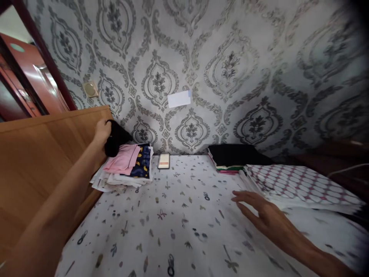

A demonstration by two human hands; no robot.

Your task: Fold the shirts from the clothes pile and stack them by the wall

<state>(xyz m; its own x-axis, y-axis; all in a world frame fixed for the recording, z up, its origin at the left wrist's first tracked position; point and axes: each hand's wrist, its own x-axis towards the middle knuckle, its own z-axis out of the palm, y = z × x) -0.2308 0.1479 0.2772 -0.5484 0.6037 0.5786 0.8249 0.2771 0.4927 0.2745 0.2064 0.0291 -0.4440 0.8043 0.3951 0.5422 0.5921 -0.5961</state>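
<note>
My left hand (pixel 103 132) is closed on a black garment (pixel 117 136), whose exact kind I cannot make out. It hangs at the wall end of a stack of folded clothes, partly over it. In that stack a pink folded piece (pixel 122 159) lies on top beside a navy patterned one (pixel 143 161), with white cloth underneath. My right hand (pixel 261 209) is held over the printed bedsheet (pixel 178 223), fingers stretched out and apart, with nothing in it. Close by it is a folded cloth with a pinkish lattice pattern (pixel 300 184).
A wooden headboard (pixel 54 142) rises on the left. Against the patterned wall, a pile of dark folded clothes (pixel 239 154) lies at the right, and a small framed card (pixel 164 161) is near the middle. A white paper (pixel 179 99) is on the wall, left of centre.
</note>
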